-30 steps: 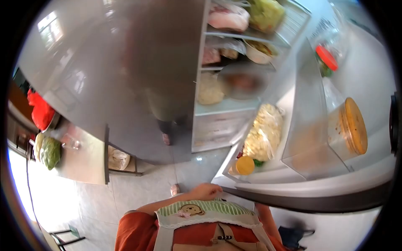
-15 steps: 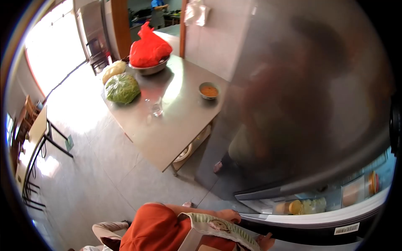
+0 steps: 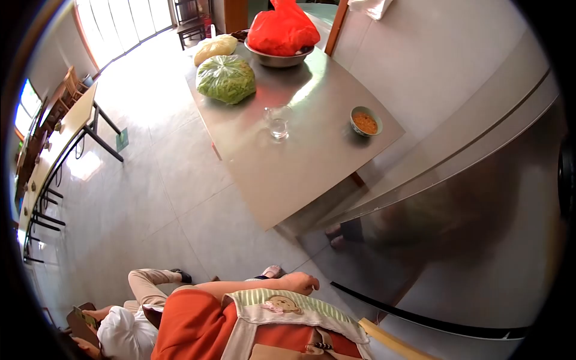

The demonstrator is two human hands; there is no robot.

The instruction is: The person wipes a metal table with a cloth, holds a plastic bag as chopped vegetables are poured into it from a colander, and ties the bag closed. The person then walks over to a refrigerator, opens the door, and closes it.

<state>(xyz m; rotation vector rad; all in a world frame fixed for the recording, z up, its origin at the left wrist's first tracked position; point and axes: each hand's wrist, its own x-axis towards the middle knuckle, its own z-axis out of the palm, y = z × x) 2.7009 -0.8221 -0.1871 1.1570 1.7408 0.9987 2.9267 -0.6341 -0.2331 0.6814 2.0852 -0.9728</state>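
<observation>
My left hand [image 3: 301,282] is held out in front of my waist, its fingers loosely curled with nothing visible in them. It is apart from the glossy grey refrigerator front [image 3: 456,240], where a blurred reflection shows. A long black strip [image 3: 420,318] runs along the lower part of that front. My right hand is out of sight. Below the black strip, a tan-yellow strip [image 3: 393,339] sticks out beside my apron [image 3: 282,303]; I cannot make out what it is.
A metal table [image 3: 288,180] bears a bowl of orange food [image 3: 365,122], a glass jug [image 3: 278,126], bagged greens [image 3: 226,80], a pale bag [image 3: 215,49] and a red bag [image 3: 283,30] in a metal basin [image 3: 280,59]. Another person [image 3: 129,327] sits at lower left.
The refrigerator door that stood open, showing jars inside, has swung and the jars are out of view. My right hand has left the view. My left hand has moved up and left.
</observation>
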